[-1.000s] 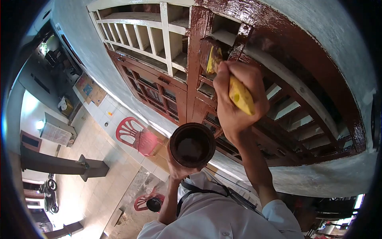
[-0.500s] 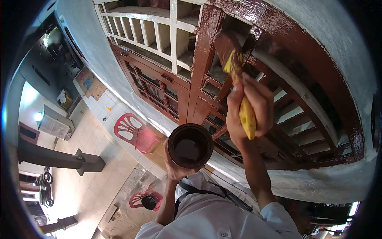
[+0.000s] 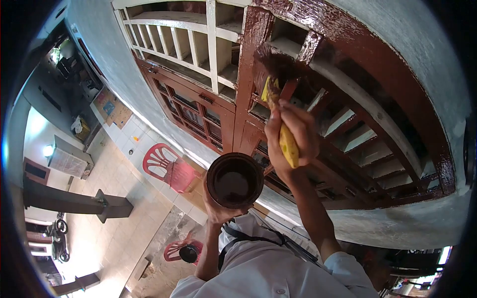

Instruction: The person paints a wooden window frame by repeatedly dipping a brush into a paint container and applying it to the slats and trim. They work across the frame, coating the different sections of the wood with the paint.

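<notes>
Paintbrush [image 3: 271,89] is now swung left toward the brown post [image 3: 245,92], likely mid-stroke; clamped in right hand [image 3: 302,131], paint pot [image 3: 235,181] in left hand [image 3: 218,211].

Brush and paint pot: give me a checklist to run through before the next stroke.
1. Brush gripped: ok, the right hand is wrapped around its yellow handle.
2. Paint pot held: ok, the left hand grips it, mouth facing the camera.
3. Paint available: ok, dark liquid shows inside; its depth is unclear.
4. Bristles loaded: cannot tell, they look dark and blurred.
5. Bristles clear of the brown post: cannot tell, contact is unclear from this view.
6. Curved bar coated brown: not ok, it looks pale grey.
</notes>
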{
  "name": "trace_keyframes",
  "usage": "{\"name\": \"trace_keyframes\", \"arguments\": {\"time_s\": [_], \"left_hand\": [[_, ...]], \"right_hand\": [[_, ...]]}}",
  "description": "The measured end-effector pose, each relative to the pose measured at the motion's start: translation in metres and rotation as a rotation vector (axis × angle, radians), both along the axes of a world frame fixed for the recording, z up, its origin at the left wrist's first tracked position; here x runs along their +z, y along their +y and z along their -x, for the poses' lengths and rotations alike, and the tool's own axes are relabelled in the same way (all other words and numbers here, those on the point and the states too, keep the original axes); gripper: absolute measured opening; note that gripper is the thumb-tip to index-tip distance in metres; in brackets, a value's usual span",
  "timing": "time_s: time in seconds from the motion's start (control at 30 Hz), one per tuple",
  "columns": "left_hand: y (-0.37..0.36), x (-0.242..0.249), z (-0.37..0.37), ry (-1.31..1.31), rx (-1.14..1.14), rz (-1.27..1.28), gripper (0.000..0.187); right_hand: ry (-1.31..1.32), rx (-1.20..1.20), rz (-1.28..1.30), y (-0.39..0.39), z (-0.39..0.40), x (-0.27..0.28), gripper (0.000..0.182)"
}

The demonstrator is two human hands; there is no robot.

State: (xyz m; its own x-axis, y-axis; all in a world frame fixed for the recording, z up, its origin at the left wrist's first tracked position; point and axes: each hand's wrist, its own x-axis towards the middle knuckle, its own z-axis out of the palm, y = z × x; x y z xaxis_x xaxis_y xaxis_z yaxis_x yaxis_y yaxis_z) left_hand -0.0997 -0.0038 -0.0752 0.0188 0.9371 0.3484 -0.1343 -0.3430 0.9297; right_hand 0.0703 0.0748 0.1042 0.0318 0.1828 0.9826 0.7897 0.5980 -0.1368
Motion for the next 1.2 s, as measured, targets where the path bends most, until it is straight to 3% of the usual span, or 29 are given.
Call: {"name": "trace_keyframes", "arguments": {"time_s": [0.37, 0.57, 0.87, 0.97, 1.2], "left_hand": [[0.003, -0.004, 0.006, 0.033, 0.066, -0.02, 0.098], [-0.001, 0.002, 0.006, 0.028, 0.072, 0.014, 0.091], [-0.006, 0.006, 0.009, 0.062, 0.125, 0.052, 0.093], [-0.005, 0.018, 0.01, 0.024, 0.002, 0.11, 0.091], [-0.007, 0.004, 0.009, 0.013, 0.054, 0.031, 0.09]], "right_hand": [[0.09, 0.024, -0.042, -0.005, -0.001, -0.004, 0.022], [0.129, 0.032, 0.072, -0.004, 0.004, -0.023, 0.017], [0.174, 0.013, 0.005, -0.01, 0.002, -0.01, 0.022], [0.176, 0.017, 0.03, -0.004, 0.004, -0.017, 0.02], [0.304, 0.041, 0.076, -0.012, 0.001, -0.016, 0.018]]}}
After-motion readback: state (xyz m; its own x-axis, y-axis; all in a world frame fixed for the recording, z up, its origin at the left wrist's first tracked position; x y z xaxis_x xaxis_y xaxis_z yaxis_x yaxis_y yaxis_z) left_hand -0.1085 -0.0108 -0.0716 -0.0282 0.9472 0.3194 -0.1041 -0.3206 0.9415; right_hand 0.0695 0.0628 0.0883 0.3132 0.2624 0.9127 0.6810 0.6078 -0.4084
